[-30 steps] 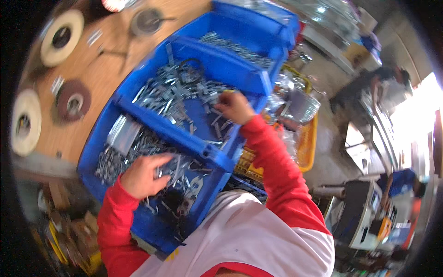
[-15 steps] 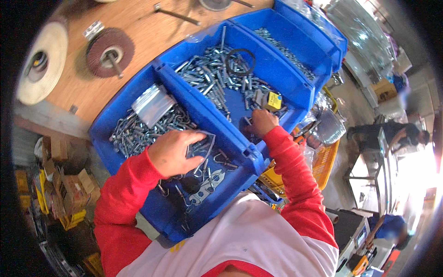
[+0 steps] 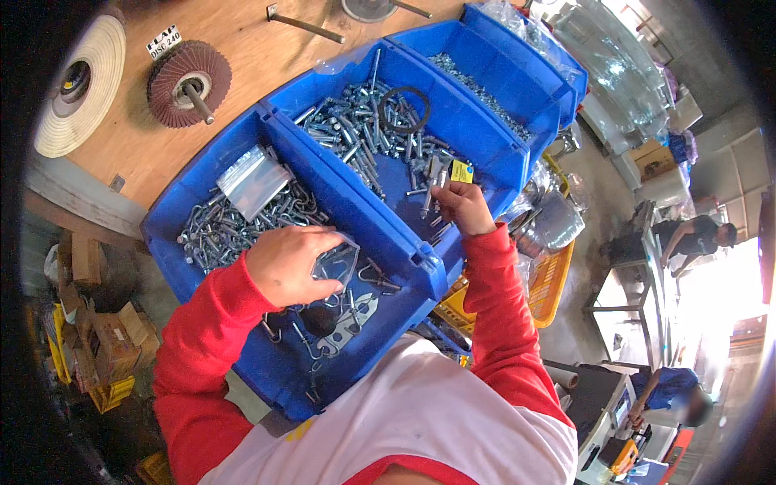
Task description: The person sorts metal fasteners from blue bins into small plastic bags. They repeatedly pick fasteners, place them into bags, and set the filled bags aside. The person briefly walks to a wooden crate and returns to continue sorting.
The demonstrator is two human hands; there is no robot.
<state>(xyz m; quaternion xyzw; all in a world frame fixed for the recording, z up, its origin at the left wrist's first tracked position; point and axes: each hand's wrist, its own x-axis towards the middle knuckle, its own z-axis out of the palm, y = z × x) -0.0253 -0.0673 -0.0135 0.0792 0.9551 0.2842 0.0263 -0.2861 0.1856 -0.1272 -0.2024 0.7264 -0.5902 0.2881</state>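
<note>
My left hand [image 3: 287,267] is over the nearest blue bin [image 3: 283,388], its thumb and fingers curled around a clear plastic container [image 3: 349,263]. Below it lie hook bolts [image 3: 301,339] and a flat silver plate with cut-outs [image 3: 349,325]. In the second bin [image 3: 477,141], my right hand [image 3: 466,207] is closed, fingertips pinching a silver bolt [image 3: 428,200]; its palm side is hidden. A small yellow box [image 3: 461,173] sits just beyond those fingers. Anchor bolts [image 3: 339,121] are heaped at this bin's far end, where a black ring [image 3: 404,110] lies.
A bagged packet [image 3: 254,183] rests on the hook bolts. Beyond are more blue bins, one with small fasteners [image 3: 481,89]. Abrasive discs [image 3: 190,84] and metal pegs stand out from a wooden board [image 3: 242,40]. A yellow crate [image 3: 554,291] is at right; two people work farther off.
My right hand has risen slightly from the bottom of the second bin, with silver bolts now showing at its fingertips. The left hand keeps its hold; the whole view has shifted a little.
</note>
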